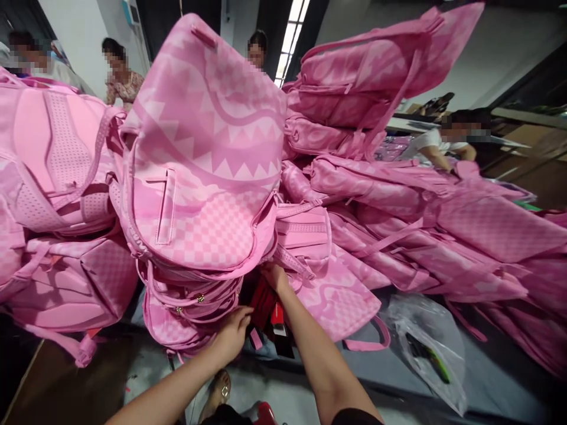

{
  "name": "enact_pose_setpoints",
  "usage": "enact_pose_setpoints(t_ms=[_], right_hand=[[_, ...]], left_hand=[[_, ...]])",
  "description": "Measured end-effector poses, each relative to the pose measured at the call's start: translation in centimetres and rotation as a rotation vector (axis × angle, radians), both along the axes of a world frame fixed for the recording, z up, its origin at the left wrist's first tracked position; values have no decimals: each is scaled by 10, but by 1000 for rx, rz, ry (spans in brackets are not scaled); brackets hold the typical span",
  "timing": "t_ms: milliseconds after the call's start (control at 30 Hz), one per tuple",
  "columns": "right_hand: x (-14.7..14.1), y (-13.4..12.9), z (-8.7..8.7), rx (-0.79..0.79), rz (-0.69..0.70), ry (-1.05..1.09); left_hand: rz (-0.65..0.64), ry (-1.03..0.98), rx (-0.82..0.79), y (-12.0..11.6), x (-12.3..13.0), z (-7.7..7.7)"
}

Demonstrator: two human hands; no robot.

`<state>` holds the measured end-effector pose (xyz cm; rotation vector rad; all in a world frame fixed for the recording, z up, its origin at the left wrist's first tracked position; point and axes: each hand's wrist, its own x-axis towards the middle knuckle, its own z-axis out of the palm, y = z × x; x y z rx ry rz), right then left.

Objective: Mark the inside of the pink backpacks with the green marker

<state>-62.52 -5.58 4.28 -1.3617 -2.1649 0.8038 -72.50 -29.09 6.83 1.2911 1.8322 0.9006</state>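
Observation:
A large pink backpack [208, 153] with a shark-teeth and checker print rises in front of me, on top of a stack of further pink bags [190, 313]. Low at the stack's right side, my left hand [234, 333] has its fingers curled in against a dark red, black-lined item [262, 302]. My right hand [275, 278] is closed at that item's upper right, just under the backpack's edge; its fingertips are partly hidden. A red tag [277, 316] with a white label hangs below, between my forearms. What each hand grips is not clear.
Pink backpacks pile up at left [57, 153] and right [376, 200]. On the grey-covered table [376, 372] lies a clear plastic bag [429, 348] with a green-and-black object. A person [443, 141] leans over at the right; others stand behind the piles.

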Motion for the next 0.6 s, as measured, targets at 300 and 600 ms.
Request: enact_pose_setpoints(t_ms=[300, 600], right_hand=[[36, 11, -22, -154, 177, 89], [45, 9, -26, -198, 122, 252]], left_hand=[[193, 102, -18, 151, 21, -22], [35, 391, -87, 164, 26, -7]])
